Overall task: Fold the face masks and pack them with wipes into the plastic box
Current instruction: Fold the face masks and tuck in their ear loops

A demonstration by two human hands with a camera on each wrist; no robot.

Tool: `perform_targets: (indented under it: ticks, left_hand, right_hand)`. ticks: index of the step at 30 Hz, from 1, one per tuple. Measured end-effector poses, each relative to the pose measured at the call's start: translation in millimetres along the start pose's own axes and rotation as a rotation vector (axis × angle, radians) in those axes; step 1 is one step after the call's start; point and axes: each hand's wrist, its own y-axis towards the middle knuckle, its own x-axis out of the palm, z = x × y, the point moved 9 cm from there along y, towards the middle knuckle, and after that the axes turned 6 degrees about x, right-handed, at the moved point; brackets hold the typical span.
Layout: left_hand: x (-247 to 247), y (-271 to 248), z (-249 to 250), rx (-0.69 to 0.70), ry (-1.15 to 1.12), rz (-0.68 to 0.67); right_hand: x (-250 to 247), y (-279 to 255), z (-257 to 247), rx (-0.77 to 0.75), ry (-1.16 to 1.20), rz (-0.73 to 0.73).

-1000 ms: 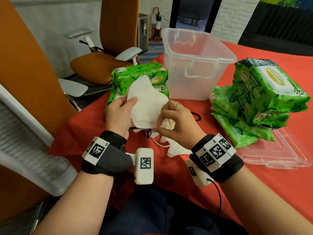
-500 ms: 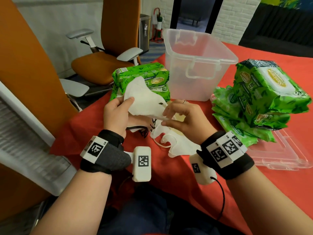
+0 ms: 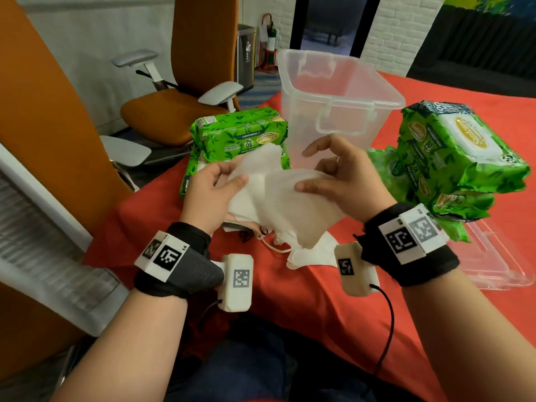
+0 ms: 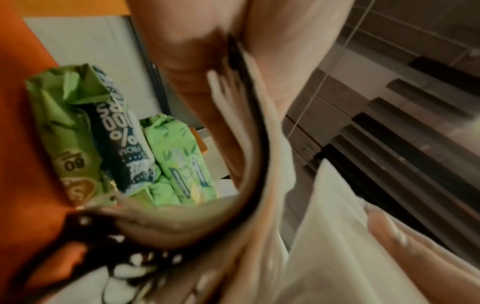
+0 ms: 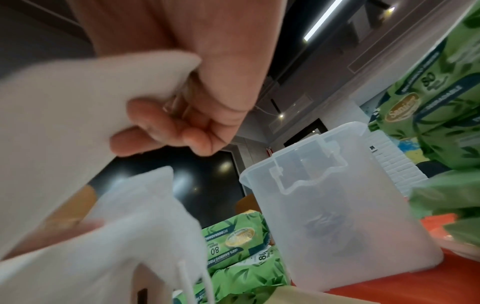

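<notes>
The person is lifting one white face mask (image 3: 287, 204) clear of the loose masks (image 3: 307, 253) on the red table (image 3: 319, 300), higher and flatter than a moment ago. The left hand (image 3: 208, 195) is pinching its left edge while the right hand (image 3: 345, 181) is pinching its right edge, thumb on top. Behind the held mask, the clear plastic box (image 3: 336, 94) is sitting without its lid, with green wipes packs (image 3: 461, 158) flanking it. Folding seems only just beginning; nothing appears packed.
</notes>
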Motion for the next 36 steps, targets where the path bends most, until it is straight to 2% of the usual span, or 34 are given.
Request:
perform_targets:
  ticks: [4,6,10,13,16,20,24,27,29,32,36]
  left_hand:
    - [30,-12,10,0.070,-0.019,-0.212]
    - [39,-16,9,0.062,-0.097,-0.293]
    - [47,-23,13,0.100,-0.084,-0.373]
    - [46,-23,13,0.069,-0.036,-0.332]
    - [46,-24,10,-0.014,-0.146,-0.321]
    - [42,-22,10,0.045,-0.075,-0.261]
    - [26,-16,10,0.081,-0.108,-0.124]
    - [24,-15,12,0.092,-0.126,-0.068]
    - [24,-16,13,0.075,-0.126,-0.053]
    - [25,-18,14,0.043,-0.151,-0.070]
    - [24,-17,7,0.014,-0.163,-0.076]
  right_hand:
    - [21,3,-2,0.020,-0.092,-0.122]
    - [20,4,-2,0.021,-0.176,-0.125]
    - [15,5,-5,0.008,-0.315,-0.076]
    - [13,6,-4,0.010,-0.348,-0.046]
    - [10,6,-1,0.025,-0.341,0.009]
    - [2,3,6,0.076,-0.292,0.073]
    - [-6,-2,36,0.245,0.110,0.075]
    - [-16,-3,39,0.214,0.316,0.199]
    - [-10,-1,30,0.164,0.343,0.152]
    - [5,3,15,0.103,0.279,-0.003]
    - [12,3,5,0.084,0.325,-0.124]
